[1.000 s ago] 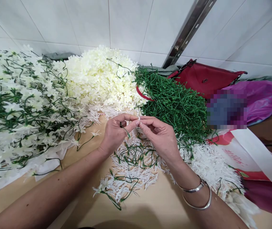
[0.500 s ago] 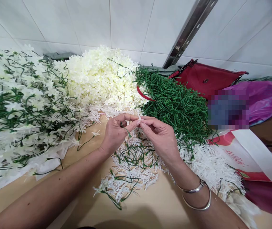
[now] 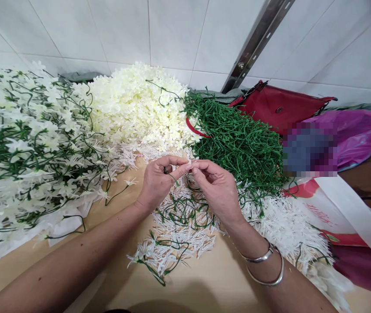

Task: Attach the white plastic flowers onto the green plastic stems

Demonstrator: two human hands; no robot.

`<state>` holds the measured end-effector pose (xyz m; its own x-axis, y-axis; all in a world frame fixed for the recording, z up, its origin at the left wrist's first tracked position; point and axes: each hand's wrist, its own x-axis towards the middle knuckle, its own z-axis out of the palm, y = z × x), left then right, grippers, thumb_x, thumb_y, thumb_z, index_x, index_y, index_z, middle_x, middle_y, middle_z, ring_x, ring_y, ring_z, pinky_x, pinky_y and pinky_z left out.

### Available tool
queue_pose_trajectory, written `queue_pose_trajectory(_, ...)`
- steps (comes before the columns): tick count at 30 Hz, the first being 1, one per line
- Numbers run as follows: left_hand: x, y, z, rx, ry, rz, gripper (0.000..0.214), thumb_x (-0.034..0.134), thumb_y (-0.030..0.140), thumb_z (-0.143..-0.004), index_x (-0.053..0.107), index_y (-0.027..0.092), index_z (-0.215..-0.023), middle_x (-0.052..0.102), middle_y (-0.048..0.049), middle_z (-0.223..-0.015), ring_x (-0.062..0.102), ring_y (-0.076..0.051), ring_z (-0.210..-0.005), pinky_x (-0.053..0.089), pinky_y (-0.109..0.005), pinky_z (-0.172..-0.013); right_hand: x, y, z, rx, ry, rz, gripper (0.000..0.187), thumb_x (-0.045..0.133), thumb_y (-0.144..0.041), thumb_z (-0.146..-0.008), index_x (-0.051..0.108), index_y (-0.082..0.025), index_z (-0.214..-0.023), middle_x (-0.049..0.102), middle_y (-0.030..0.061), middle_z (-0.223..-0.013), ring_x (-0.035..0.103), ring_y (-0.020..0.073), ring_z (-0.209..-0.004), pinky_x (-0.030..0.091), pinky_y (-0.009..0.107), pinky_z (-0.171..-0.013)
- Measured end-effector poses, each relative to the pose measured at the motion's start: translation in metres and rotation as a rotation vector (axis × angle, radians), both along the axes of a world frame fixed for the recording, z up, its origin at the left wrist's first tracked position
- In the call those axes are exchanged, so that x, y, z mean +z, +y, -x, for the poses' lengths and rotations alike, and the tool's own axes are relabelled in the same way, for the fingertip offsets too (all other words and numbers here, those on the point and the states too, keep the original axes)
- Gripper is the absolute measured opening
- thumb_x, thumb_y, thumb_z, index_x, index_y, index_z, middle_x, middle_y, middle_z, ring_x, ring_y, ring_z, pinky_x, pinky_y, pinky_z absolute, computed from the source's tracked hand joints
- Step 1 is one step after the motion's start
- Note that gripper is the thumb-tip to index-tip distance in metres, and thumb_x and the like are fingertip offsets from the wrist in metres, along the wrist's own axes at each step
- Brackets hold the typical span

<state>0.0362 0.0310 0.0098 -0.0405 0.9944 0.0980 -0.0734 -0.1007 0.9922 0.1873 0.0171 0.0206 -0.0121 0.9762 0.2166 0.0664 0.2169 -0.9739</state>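
In the head view, the only one I have on my feed, both hands meet at the centre of the frame. The left hand [image 3: 159, 182] pinches a small white piece [image 3: 189, 161] between thumb and forefinger, and a green stem [image 3: 174, 180] pokes out below that thumb. The right hand [image 3: 220, 189] has its thumb and forefinger closed on the same white piece – too small for me to make out its shape.

Beneath them I see loose white strands [image 3: 201, 245] on the tan tabletop [image 3: 237, 278], lower centre, with green stems among them. A heap of cream-white petals [image 3: 143, 104] sits upper centre; right of it lies a pile of green stems [image 3: 240, 143]. White flowers on stems [image 3: 19, 148] fill the left side – and a red bag [image 3: 283, 106] rests upper right.
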Motion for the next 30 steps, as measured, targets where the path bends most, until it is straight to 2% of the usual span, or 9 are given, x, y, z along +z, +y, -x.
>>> queue_pose_trajectory(7, -0.0019, 0.0000, -0.0011, -0.012, -0.023, 0.035, 0.019, 0.084, 0.034, -0.073, 0.082, 0.018, -0.084, 0.073, -0.0031, -0.074, 0.052, -0.012, -0.062, 0.043, -0.026, -0.060, -0.0010, 0.0011, -0.0017, 0.000, -0.038, 0.000, 0.008, 0.069, -0.028, -0.087, 0.074, -0.023, -0.087, 0.076, 0.0035, -0.096, 0.069, 0.0164, -0.086, 0.056, 0.030, -0.081)
queue_pose_trajectory(15, 0.0009, 0.0001, -0.0005, -0.055, -0.043, 0.055, 0.020, 0.082, 0.035, -0.076, 0.079, 0.017, -0.084, 0.074, -0.0036, -0.080, 0.055, -0.011, -0.065, 0.044, -0.026, -0.063, -0.0014, 0.0014, -0.0017, 0.002, -0.028, 0.017, 0.009, 0.069, -0.030, -0.088, 0.074, -0.022, -0.087, 0.074, 0.0033, -0.091, 0.066, 0.0153, -0.079, 0.054, 0.029, -0.074)
queue_pose_trajectory(19, 0.0001, 0.0011, -0.0009, -0.065, -0.078, 0.011, 0.024, 0.084, 0.033, -0.072, 0.072, 0.018, -0.086, 0.071, -0.0016, -0.082, 0.058, -0.012, -0.070, 0.043, -0.024, -0.064, -0.0015, 0.0012, -0.0005, -0.029, -0.025, -0.006, 0.008, 0.068, -0.029, -0.089, 0.074, -0.023, -0.088, 0.075, 0.0029, -0.092, 0.068, 0.0157, -0.081, 0.055, 0.030, -0.077)
queue_pose_trajectory(22, -0.0003, 0.0004, -0.0003, -0.058, -0.047, -0.047, 0.025, 0.085, 0.033, -0.073, 0.064, 0.020, -0.080, 0.064, 0.0024, -0.076, 0.050, -0.009, -0.062, 0.037, -0.023, -0.058, 0.0000, 0.0009, -0.0009, -0.039, -0.046, -0.026, 0.007, 0.068, -0.027, -0.089, 0.074, -0.023, -0.087, 0.076, 0.0034, -0.095, 0.070, 0.0166, -0.088, 0.055, 0.031, -0.082)
queue_pose_trajectory(25, 0.0007, -0.0017, 0.0007, -0.078, 0.062, -0.058, 0.022, 0.082, 0.037, -0.077, 0.067, 0.021, -0.077, 0.041, 0.0082, -0.055, 0.029, -0.008, -0.049, 0.023, -0.025, -0.049, 0.0015, 0.0008, -0.0018, -0.049, -0.071, -0.047, 0.005, 0.070, -0.026, -0.087, 0.074, -0.024, -0.085, 0.075, 0.0036, -0.095, 0.070, 0.0175, -0.091, 0.055, 0.033, -0.086)
queue_pose_trajectory(27, 0.0019, -0.0033, 0.0009, -0.075, 0.106, -0.054, 0.020, 0.081, 0.038, -0.078, 0.071, 0.021, -0.079, 0.027, 0.0103, -0.050, 0.022, -0.008, -0.047, 0.017, -0.026, -0.049, 0.0019, 0.0008, -0.0022, -0.058, -0.105, -0.066, 0.004, 0.070, -0.025, -0.086, 0.074, -0.024, -0.084, 0.075, 0.0037, -0.095, 0.070, 0.0182, -0.093, 0.055, 0.035, -0.089)
queue_pose_trajectory(30, 0.0032, -0.0050, 0.0003, -0.052, 0.109, -0.042, 0.022, 0.082, 0.041, -0.077, 0.073, 0.021, -0.079, 0.026, 0.0104, -0.048, 0.021, -0.008, -0.047, 0.017, -0.026, -0.048, 0.0024, 0.0004, -0.0021, -0.071, -0.152, -0.109, 0.006, 0.069, -0.024, -0.087, 0.074, -0.024, -0.084, 0.075, 0.0041, -0.095, 0.070, 0.0190, -0.095, 0.054, 0.036, -0.092)
